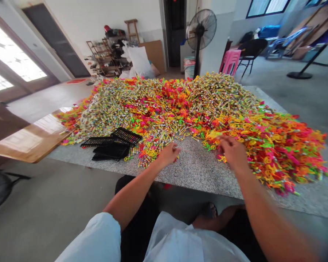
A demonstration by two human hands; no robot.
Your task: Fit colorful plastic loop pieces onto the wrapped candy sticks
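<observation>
Near the speckled surface's (196, 167) front edge, the left hand (169, 153) has curled fingers; whether they pinch anything, I cannot tell. The right hand (233, 151) meets bright plastic pieces (278, 145) heaped toward the right edge, its fingers' grip unclear. Striped tubes (215, 94) form 2 mounds along the back edge; black trays (110, 150) overlap near the front-left corner.

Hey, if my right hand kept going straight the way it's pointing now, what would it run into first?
Probably the loose yellow plastic pieces right by the fingers of your right hand. Blur and depth make it unclear whether they already touch.
</observation>
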